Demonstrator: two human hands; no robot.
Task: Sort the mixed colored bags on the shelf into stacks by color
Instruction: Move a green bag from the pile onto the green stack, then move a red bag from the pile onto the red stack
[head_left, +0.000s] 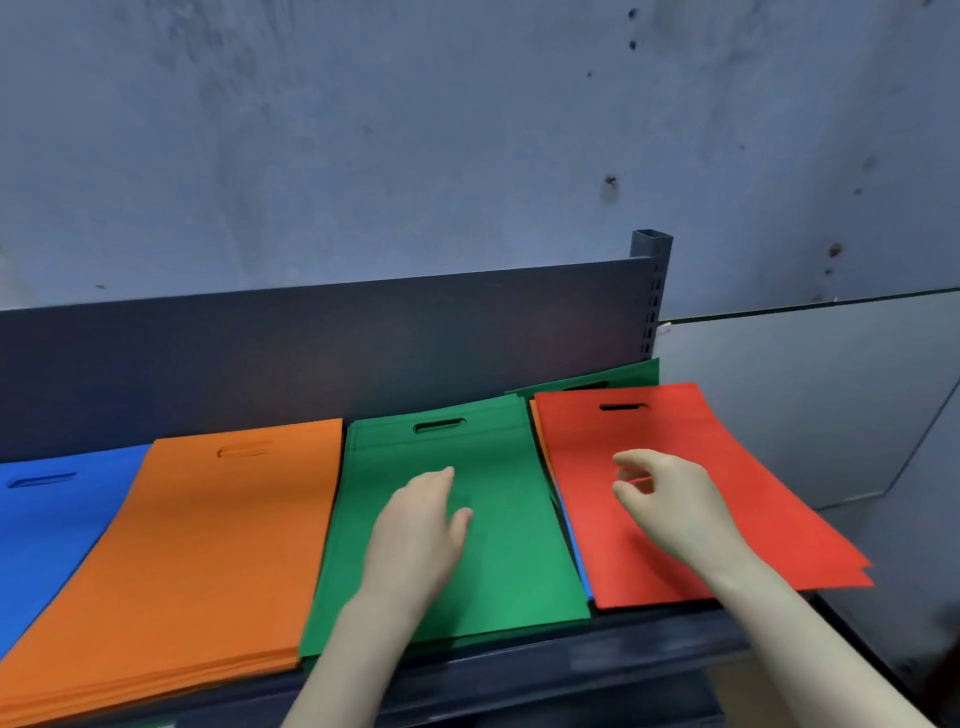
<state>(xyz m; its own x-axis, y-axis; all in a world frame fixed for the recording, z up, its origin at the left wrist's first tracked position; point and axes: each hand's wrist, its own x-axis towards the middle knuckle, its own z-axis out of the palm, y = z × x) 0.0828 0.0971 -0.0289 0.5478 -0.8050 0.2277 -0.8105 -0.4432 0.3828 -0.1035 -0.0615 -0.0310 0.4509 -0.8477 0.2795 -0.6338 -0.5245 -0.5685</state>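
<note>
On the shelf (571, 660), in the head view, we observe four piles side by side against the dark back panel (311, 353). From left to right: the blue stack (47, 519), the orange stack (197, 545), the green stack (519, 519), and a mixed pile topped by the red bag (753, 493). A green bag (623, 374) shows at the far edge of the mixed pile; a blue edge (581, 561) shows at its left side. The left hand (421, 530) lies flat on the green stack, fingers straight and together. The right hand (670, 504) is over the red bag, fingers loosely curled, with a narrow gap between thumb and forefinger, gripping nothing; we cannot tell whether it touches the bag.
</note>
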